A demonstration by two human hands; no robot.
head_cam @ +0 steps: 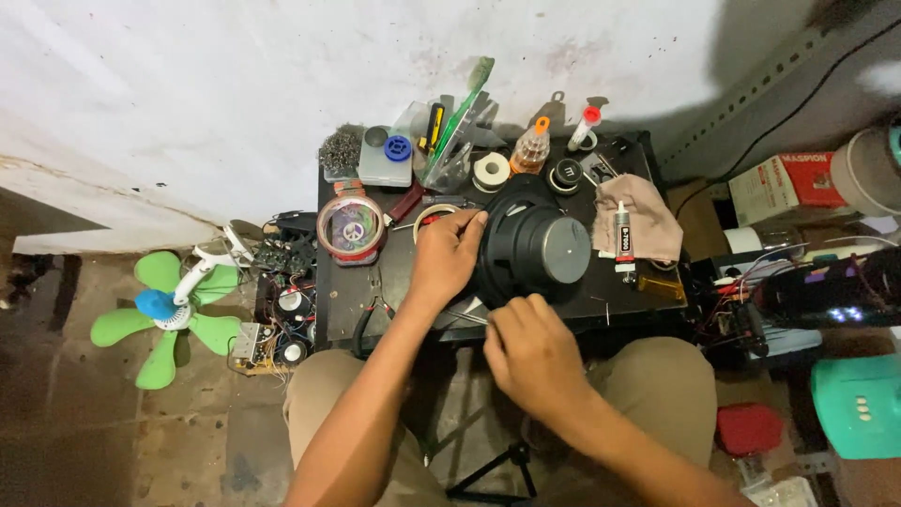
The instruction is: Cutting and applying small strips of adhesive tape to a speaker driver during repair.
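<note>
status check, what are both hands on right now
Left hand grips the speaker rim. Right hand at its near edge. Glue tube and cloth lie just beside.

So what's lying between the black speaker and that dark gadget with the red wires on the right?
In the head view, a beige cloth with a small glue tube on it lies between the black speaker and the dark gadget.

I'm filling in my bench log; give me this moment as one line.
left hand: grips speaker rim | right hand: at speaker's near edge | speaker: face down on black table | glue tube: on cloth
</note>
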